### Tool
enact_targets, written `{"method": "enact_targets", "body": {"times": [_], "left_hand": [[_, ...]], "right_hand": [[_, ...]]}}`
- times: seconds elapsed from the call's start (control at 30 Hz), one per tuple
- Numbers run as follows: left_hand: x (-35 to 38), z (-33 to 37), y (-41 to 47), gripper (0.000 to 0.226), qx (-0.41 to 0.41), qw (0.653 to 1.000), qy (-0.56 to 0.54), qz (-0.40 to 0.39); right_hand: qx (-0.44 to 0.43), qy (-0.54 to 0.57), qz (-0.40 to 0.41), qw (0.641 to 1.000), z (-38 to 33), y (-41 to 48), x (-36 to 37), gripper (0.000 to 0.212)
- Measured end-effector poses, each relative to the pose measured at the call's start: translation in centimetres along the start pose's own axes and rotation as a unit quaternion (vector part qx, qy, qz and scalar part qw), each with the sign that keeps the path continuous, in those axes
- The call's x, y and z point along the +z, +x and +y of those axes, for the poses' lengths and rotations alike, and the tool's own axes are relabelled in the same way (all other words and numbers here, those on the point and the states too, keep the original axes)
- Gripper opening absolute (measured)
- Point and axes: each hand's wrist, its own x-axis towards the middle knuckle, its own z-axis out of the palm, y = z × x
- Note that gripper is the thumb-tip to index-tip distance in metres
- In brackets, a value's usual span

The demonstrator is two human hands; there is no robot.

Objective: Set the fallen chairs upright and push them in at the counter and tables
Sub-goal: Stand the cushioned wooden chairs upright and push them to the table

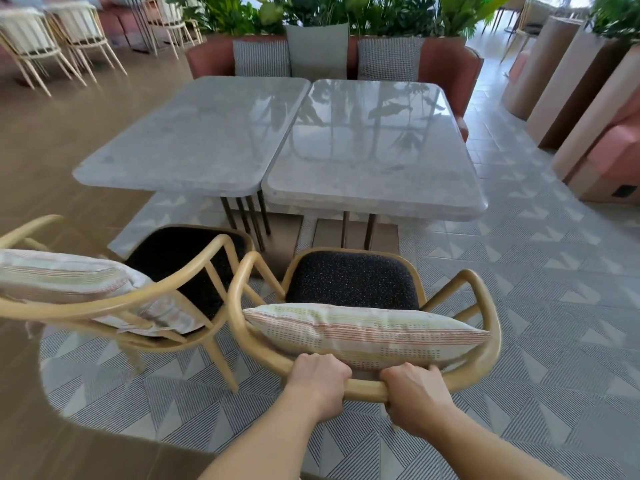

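Observation:
An upright wooden chair (pixel 483 306) with a dark speckled seat and a striped cushion (pixel 367 332) stands in front of the right marble table (pixel 374 188), a short way back from its edge. My left hand (pixel 317 382) and my right hand (pixel 414 393) both grip the curved top rail of its back, side by side. A second upright chair (pixel 194 289) with a dark seat and a striped cushion (pixel 69 275) stands to the left, angled toward the left marble table (pixel 173 174).
A red bench sofa (pixel 446 64) with grey cushions and plants behind it runs along the tables' far side. More pale chairs (pixel 52 36) stand at the back left. Tan partitions (pixel 568 81) line the right. Patterned tile floor lies around the chairs.

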Motion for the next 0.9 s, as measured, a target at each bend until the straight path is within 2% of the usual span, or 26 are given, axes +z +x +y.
{"method": "enact_targets", "body": {"times": [0.73, 0.9], "left_hand": [[-0.7, -1.6, 2.0, 0.015, -0.036, 0.998, -0.013, 0.047], [-0.2, -2.3, 1.0, 0.019, -0.046, 0.990, -0.094, 0.092]], "right_hand": [[-0.003, -0.002, 0.056, 0.998, -0.1, 3.2, -0.8, 0.008], [0.005, 0.030, 0.082, 0.996, -0.8, 2.2, -0.8, 0.005]]}}
